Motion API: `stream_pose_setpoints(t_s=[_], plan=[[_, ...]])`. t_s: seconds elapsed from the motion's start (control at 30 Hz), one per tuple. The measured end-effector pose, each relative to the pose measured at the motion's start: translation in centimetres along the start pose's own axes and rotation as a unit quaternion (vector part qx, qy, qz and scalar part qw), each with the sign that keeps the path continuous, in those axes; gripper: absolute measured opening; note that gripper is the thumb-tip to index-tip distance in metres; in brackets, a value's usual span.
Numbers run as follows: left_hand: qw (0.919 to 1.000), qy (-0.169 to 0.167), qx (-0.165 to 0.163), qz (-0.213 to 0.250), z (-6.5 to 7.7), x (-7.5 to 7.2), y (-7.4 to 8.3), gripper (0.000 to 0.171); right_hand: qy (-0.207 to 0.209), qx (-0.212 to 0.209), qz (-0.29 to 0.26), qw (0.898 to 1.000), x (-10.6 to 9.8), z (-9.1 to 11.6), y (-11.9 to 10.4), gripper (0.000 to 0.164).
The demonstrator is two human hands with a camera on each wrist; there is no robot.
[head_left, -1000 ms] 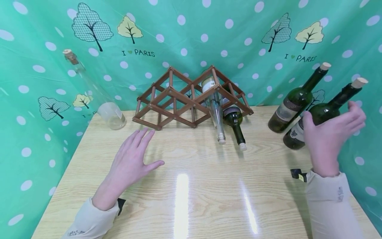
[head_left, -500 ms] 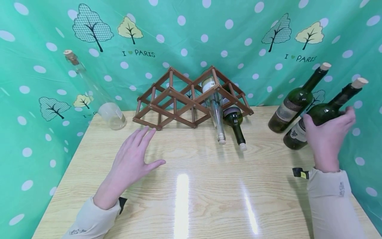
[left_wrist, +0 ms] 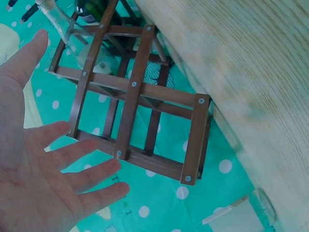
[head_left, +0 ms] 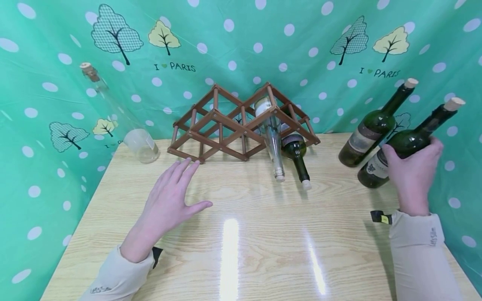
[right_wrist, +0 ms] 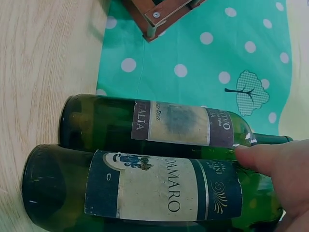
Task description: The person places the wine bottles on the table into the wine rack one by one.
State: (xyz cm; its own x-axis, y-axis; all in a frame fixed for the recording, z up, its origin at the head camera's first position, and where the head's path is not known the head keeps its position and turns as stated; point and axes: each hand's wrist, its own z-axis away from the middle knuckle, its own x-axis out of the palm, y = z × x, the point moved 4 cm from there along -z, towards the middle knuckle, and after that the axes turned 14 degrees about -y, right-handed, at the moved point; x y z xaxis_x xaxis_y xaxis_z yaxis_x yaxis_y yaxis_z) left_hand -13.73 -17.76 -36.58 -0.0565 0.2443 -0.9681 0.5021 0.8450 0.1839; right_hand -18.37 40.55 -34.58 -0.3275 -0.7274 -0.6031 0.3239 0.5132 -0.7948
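Observation:
At the right, my right hand (head_left: 416, 175) grips the upper body of the nearer green wine bottle (head_left: 406, 143), which stands upright on the table with a cork in its neck. Its cream and dark label (right_wrist: 169, 186) fills the lower part of the right wrist view, with the thumb at the shoulder; the other fingers are mostly hidden. Just behind stands a second corked green wine bottle (head_left: 363, 138). My left hand (head_left: 165, 205) hovers over the table with fingers spread, holding nothing. Its fingertips are near the front left of the wooden wine rack (head_left: 245, 132).
In the rack's right side lie a clear glass bottle (head_left: 276, 146) and a green bottle (head_left: 294, 146), necks toward me. A tall clear corked bottle (head_left: 142, 146) stands at the table's back left. Green dotted cloth (head_left: 241, 46) hangs behind the table (head_left: 271, 234) and at both sides.
My right hand has closed in on the nearer green wine bottle, its fingers coming round the glass. The left hand has shifted slightly right. The bottles and rack have stayed put.

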Motion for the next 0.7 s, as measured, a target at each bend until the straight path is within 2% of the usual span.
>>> stream_pose_setpoints(t_s=[0.23,0.47,0.7], plan=[[1.0,0.004,0.005,-0.001,0.0,0.1,0.1,0.114,-0.002,0.009,0.005,1.0,0.0,0.5,-0.3,0.101],[0.9999,0.011,0.011,0.002,-0.1,0.0,0.1,0.114,0.006,0.002,0.004,1.0,-0.2,1.3,-1.2,0.098],[0.9999,0.01,0.006,0.003,-0.1,-0.2,0.2,0.113,0.01,-0.031,0.005,0.999,-0.4,2.5,-2.8,0.099]])
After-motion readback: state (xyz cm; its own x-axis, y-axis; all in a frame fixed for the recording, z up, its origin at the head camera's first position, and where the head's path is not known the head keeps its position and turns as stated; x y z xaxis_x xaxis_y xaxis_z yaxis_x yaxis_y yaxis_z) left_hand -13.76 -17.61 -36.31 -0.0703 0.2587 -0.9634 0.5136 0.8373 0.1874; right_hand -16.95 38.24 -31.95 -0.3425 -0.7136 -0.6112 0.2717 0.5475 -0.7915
